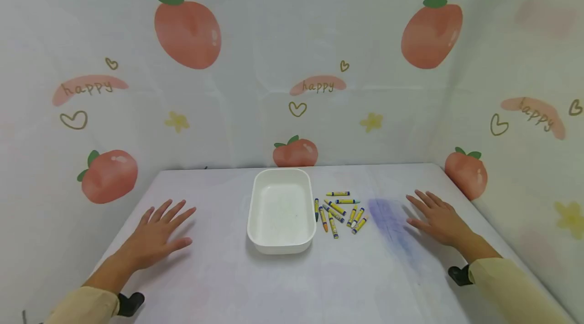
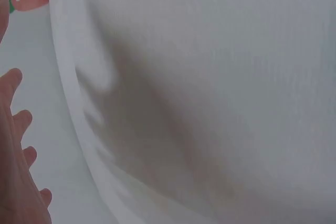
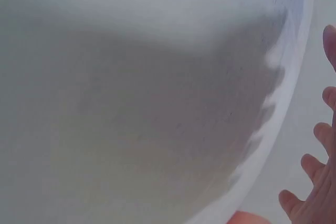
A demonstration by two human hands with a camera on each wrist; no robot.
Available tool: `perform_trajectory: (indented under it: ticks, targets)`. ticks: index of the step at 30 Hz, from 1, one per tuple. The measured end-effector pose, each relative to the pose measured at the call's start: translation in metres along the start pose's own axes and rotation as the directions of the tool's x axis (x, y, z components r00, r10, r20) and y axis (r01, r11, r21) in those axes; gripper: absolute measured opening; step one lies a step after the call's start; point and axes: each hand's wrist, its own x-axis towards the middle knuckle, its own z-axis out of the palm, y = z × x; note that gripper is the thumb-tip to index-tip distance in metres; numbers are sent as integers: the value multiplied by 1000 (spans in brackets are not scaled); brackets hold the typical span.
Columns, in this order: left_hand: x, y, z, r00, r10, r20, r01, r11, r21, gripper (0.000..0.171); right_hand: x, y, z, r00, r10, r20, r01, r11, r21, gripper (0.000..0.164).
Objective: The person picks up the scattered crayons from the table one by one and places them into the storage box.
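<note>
A white rectangular tray (image 1: 281,248) with rounded corners stands near the middle of the table, nothing visible inside it. Right of it lie several crayons (image 1: 338,207) in yellow and blue wrappers, loosely scattered, some touching. My left hand (image 1: 155,238) hovers over the table left of the tray, fingers spread and holding nothing. On the far side, my right hand (image 1: 438,218) hangs above the table right of the crayons, its fingers also spread. In both wrist views, the fingers show at the edge, with the hand's shadow on the cloth below.
A white cloth covers the table (image 1: 219,283). Between the crayons and my right hand there is a blue-purple stain (image 1: 390,225). A white curtain (image 1: 255,30) printed with peaches and "happy" hangs behind and along both sides. Each wrist wears a black strap.
</note>
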Motion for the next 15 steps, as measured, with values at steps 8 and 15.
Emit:
perform_trajectory:
  ticks: [8, 15]
  targets:
    - [9, 13, 5, 997, 61, -48, -62, 998, -23, 71, 17, -10, 7, 999, -11, -37, 11, 1000, -18, 65]
    - [19, 28, 12, 995, 88, -50, -90, 995, -31, 70, 34, -25, 11, 1000, 10, 4, -10, 1000, 0, 65]
